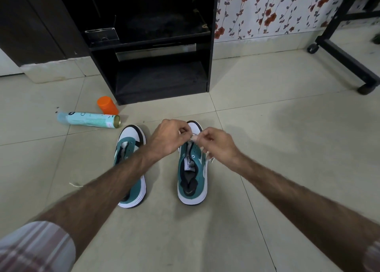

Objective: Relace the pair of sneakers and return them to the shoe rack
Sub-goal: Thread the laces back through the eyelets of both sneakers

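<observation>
both forearms reach forward and down from the bottom corners, sleeves pushed up, and the two hands meet over the toe end of the right sneaker (193, 168). the left hand (170, 137) is knuckles-up with its fingers curled in, pinching a white lace (194, 137) at the tips; the right hand (217, 143) faces it, fingers likewise curled and pinching the same lace just beside the left fingertips. a loose lace end shows below the right hand near the sneaker's outer side. the right sneaker stands upright on the floor (267, 138), toe pointing away toward the rack, its opening dark and holding nothing that can be seen, a white tongue label showing. the left sneaker (129, 148) stands beside it, apart, parallel, partly hidden under the left forearm; its eyelets look unlaced. a short bit of pale string (75, 185) lies on the floor left of it. the black shoe rack (156, 45) stands against the wall beyond the sneakers; its lower shelf looks bare, and a dark box (101, 35) sits at the left of the shelf above. a pale blue spray can (88, 119) lies on its side near the rack's left foot, its orange cap (107, 105) lying just beside it. a black frame on castors (345, 55) stands at the right.
</observation>
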